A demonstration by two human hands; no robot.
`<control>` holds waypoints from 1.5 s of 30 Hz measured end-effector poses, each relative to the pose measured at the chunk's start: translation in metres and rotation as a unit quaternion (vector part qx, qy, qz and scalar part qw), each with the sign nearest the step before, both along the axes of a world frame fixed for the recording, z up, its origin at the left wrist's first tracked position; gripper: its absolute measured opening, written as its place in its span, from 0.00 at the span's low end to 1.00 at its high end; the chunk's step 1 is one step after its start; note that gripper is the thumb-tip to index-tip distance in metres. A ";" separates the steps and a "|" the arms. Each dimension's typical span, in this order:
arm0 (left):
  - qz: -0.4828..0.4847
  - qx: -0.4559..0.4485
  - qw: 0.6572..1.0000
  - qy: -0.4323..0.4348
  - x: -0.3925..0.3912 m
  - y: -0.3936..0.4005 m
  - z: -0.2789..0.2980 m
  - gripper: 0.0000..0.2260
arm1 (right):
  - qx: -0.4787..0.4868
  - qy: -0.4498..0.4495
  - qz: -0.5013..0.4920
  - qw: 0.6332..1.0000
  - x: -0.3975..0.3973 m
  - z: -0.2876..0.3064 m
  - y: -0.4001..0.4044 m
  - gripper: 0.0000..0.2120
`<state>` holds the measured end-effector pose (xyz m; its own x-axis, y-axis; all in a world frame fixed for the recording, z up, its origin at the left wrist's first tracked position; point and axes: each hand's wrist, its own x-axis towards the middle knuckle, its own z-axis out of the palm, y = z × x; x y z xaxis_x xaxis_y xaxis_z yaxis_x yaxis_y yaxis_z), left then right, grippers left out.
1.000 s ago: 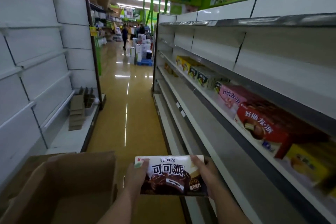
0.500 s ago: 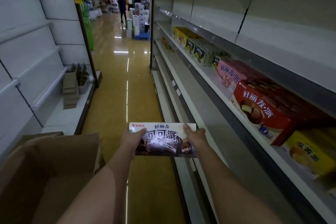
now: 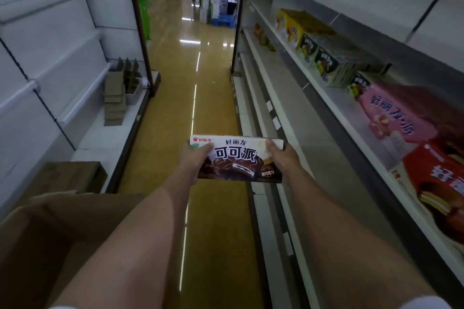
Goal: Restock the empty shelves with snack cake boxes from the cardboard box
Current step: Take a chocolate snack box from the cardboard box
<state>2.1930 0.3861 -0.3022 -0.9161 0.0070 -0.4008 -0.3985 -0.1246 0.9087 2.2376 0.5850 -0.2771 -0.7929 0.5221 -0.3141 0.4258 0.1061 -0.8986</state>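
Fingers of the left hand (image 3: pixel 194 164) and right hand (image 3: pixel 281 158) curl over the short ends of a flat, glossy chocolate snack cake box (image 3: pixel 237 159), thumbs on its printed face, held level at arm's length above the polished aisle floor (image 3: pixel 170 113). Right of the fingers, a white metal shelf (image 3: pixel 336 100) carries pink (image 3: pixel 399 113) and red (image 3: pixel 437 183) cartons. Below the left forearm sits the open brown cardboard box (image 3: pixel 37 238).
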 end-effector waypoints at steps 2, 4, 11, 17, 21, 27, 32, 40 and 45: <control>0.012 -0.003 1.000 -0.008 -0.024 -0.001 -0.002 0.17 | -0.002 -0.007 0.000 1.000 -0.030 -0.015 0.003 0.21; 0.015 -0.003 1.000 -0.016 -0.047 -0.001 -0.004 0.18 | -0.011 -0.021 0.004 1.000 -0.059 -0.027 0.005 0.26; 0.037 -0.014 0.999 -0.027 -0.156 0.026 -0.011 0.16 | -0.025 -0.027 0.030 0.999 -0.181 -0.048 0.029 0.15; 0.066 -0.040 0.997 -0.020 -0.271 0.063 0.004 0.09 | -0.044 -0.031 0.062 0.997 -0.312 -0.049 0.070 0.25; 0.071 -0.046 0.996 -0.022 -0.332 0.080 0.006 0.12 | -0.038 -0.038 0.074 0.996 -0.376 -0.049 0.087 0.23; 0.081 -0.039 0.996 -0.022 -0.424 0.083 -0.013 0.12 | -0.038 -0.060 0.080 0.994 -0.473 -0.072 0.095 0.26; 0.046 -0.030 0.998 -0.038 -0.513 0.069 -0.026 0.12 | -0.049 -0.060 0.043 0.996 -0.556 -0.084 0.081 0.19; -0.016 -0.040 0.999 -0.008 -0.678 0.037 -0.018 0.14 | -0.077 -0.051 -0.021 0.996 -0.689 -0.073 0.046 0.22; -0.062 -0.049 0.997 -0.007 -0.758 0.042 -0.018 0.14 | -0.101 -0.055 -0.052 0.992 -0.758 -0.090 0.051 0.34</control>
